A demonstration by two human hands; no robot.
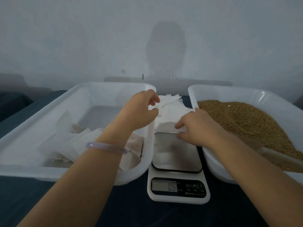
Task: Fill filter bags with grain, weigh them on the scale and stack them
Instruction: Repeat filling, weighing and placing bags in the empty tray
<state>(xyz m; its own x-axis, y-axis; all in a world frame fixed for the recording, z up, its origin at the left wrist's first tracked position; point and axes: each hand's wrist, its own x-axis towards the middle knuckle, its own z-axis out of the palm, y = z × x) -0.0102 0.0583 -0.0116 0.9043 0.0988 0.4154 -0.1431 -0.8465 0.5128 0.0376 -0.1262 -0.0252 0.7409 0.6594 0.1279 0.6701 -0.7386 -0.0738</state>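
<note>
A white digital scale (177,163) with a steel platter stands between two white tubs; its display shows a small reading. Behind it lies a pile of empty white filter bags (170,110). My right hand (195,128) pinches the near edge of one bag just above the back of the platter. My left hand (142,110) reaches over the left tub's rim, fingers curled at the top of the bag pile. The left tub (29,133) holds several filled bags (68,145). The right tub (211,159) holds brown grain (242,118).
A scoop handle (278,156) lies in the grain at the right tub's near side. Everything sits on a dark blue cloth (134,208). A pale wall stands close behind the tubs. A lilac bangle (106,147) is on my left wrist.
</note>
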